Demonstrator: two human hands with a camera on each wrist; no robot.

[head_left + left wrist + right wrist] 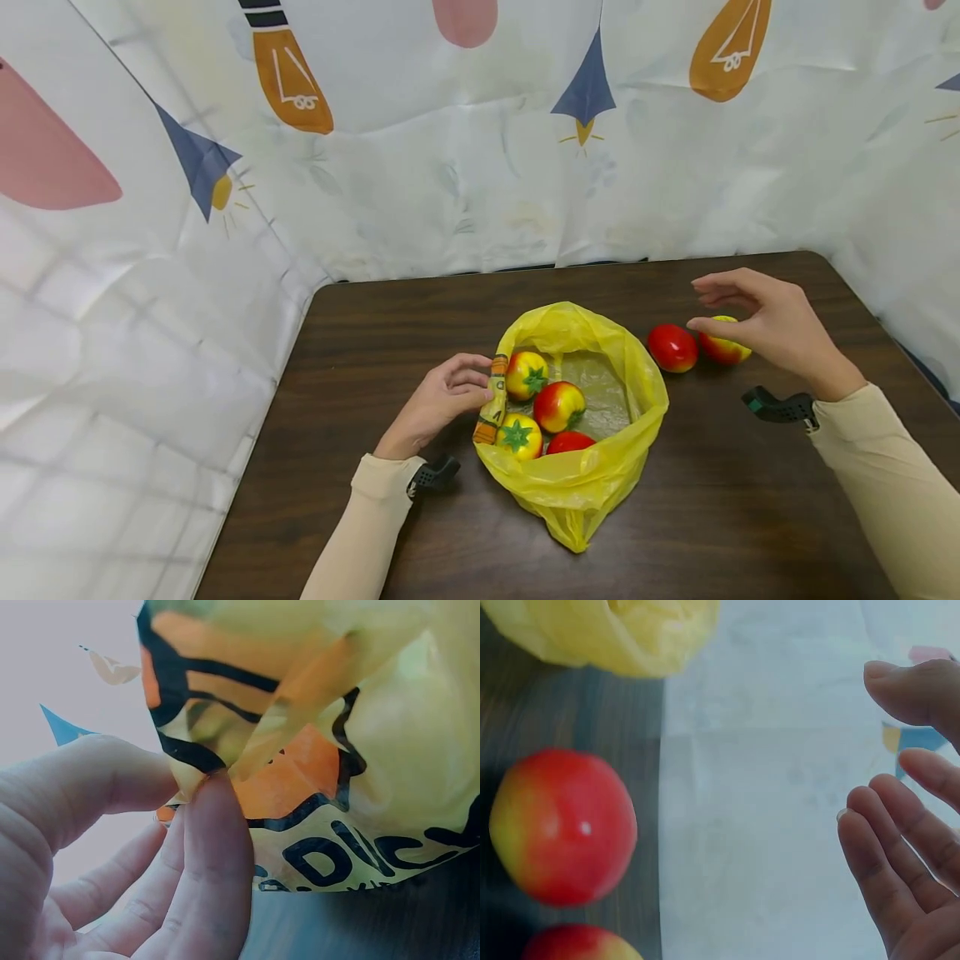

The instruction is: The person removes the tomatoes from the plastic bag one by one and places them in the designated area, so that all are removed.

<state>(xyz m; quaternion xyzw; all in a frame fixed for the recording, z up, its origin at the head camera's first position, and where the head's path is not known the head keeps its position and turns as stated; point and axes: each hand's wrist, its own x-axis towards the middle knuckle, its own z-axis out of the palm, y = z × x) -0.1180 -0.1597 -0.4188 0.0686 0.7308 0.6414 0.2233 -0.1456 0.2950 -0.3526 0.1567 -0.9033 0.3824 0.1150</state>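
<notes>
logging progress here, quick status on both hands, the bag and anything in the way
Left hand pinching bag at rim. Right hand empty, near two loose fruits. Bag open, four fruits showing inside. No obstruction seen.

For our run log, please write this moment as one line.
left fingers: pinch yellow bag at rim | right fingers: empty, near two fruits outside | inside: four fruits visible
</notes>
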